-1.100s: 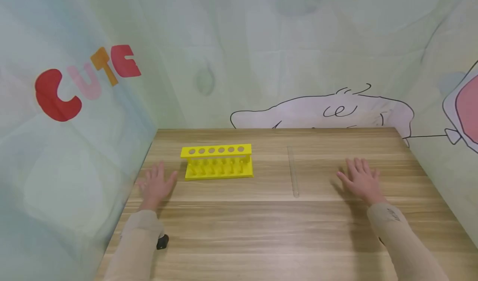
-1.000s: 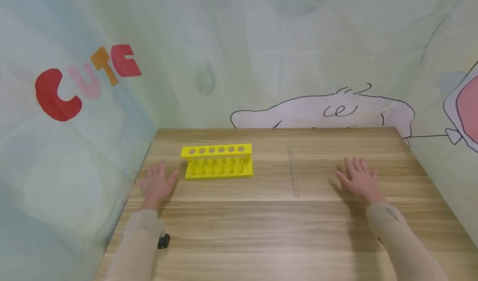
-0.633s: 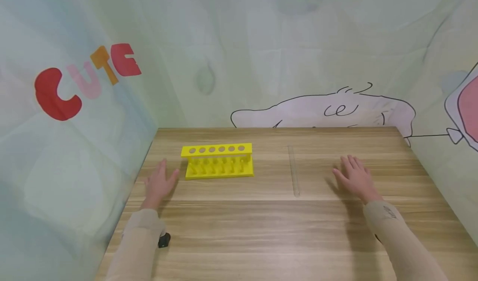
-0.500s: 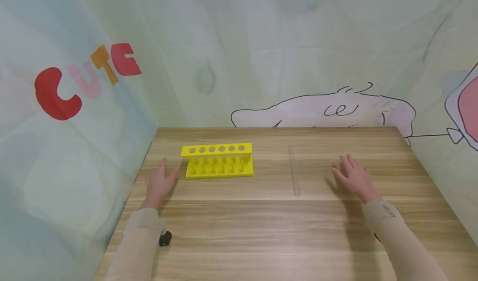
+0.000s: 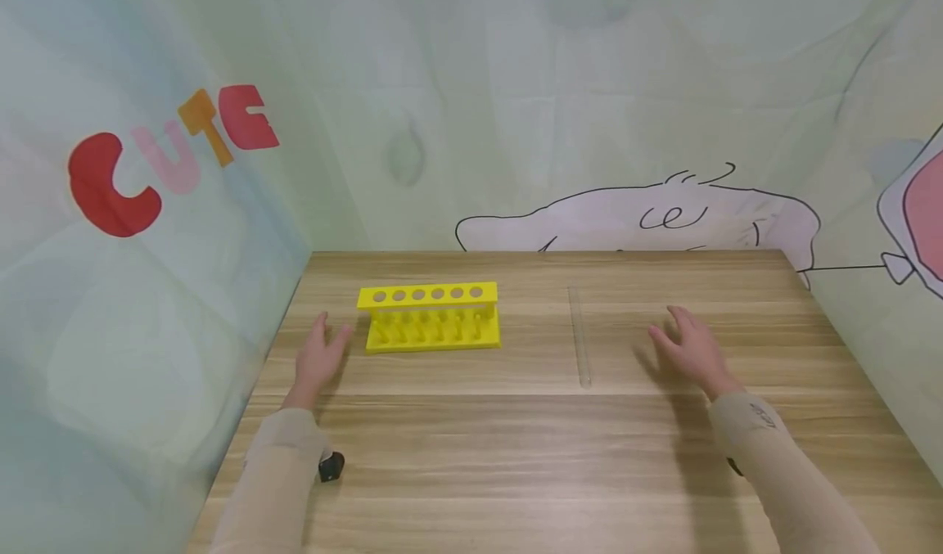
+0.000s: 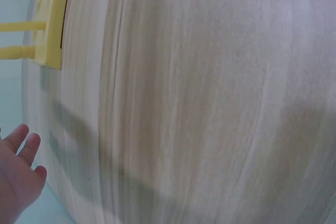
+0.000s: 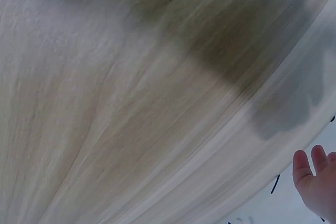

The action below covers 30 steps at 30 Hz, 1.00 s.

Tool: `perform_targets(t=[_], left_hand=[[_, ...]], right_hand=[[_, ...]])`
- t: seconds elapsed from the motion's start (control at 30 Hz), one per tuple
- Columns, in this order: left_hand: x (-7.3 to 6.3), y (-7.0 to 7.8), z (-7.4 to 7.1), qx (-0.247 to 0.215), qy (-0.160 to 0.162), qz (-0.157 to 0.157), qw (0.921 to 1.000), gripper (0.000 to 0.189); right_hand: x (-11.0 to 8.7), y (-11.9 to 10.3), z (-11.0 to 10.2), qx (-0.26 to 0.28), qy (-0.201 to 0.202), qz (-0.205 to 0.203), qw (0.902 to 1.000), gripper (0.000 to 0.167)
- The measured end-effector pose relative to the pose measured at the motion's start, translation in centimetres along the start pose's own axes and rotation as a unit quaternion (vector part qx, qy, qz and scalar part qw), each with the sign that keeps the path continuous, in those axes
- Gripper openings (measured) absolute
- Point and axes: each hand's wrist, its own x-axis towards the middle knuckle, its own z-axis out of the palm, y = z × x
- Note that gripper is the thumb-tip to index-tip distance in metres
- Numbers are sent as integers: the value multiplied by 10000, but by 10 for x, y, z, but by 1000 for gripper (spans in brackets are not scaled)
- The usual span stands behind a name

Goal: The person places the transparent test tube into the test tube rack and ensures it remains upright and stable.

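Note:
My left hand (image 5: 318, 364) hovers just left of a yellow test tube rack (image 5: 433, 344), its fingers loosely extended and nothing in them. The rack has a row of several round holes on top and pegs on its base; no tubes stand in it. A clear glass test tube (image 5: 579, 337) lies lengthwise on the table, right of the rack. To the right of that tube is my right hand (image 5: 694, 351), apart from it and holding nothing. The left wrist view catches a corner of the rack (image 6: 50, 30) beyond the left hand (image 6: 18, 177). Only fingers of the right hand (image 7: 317, 182) show in the right wrist view.
The wood-grain table (image 5: 516, 456) ends at a printed cloth backdrop (image 5: 479, 128) behind and at both sides. A small black device (image 5: 331, 466) sits at the left sleeve's cuff.
Both hands have turned from palm-down to more sideways, thumbs uppermost. The right hand has shifted a little left toward the test tube, the left slightly right. Rack and tube have stayed put.

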Motion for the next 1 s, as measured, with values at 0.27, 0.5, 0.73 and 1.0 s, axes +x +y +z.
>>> perform_targets(t=[0.27, 0.5, 0.73, 1.0], left_hand=[[1, 8, 1, -839, 127, -308, 9959, 75], [-1, 16, 1, -1075, 198, -352, 9934, 70], [1, 21, 6, -1286, 287, -603, 9895, 67], [0, 25, 14, -1534, 417, -588, 9855, 67]], right_hand=[[4, -9, 2, 362, 70, 210, 9991, 67], [6, -16, 1, 560, 89, 270, 9980, 66], [7, -22, 2, 814, 90, 269, 9963, 63], [11, -28, 7, 995, 97, 299, 9945, 61]])
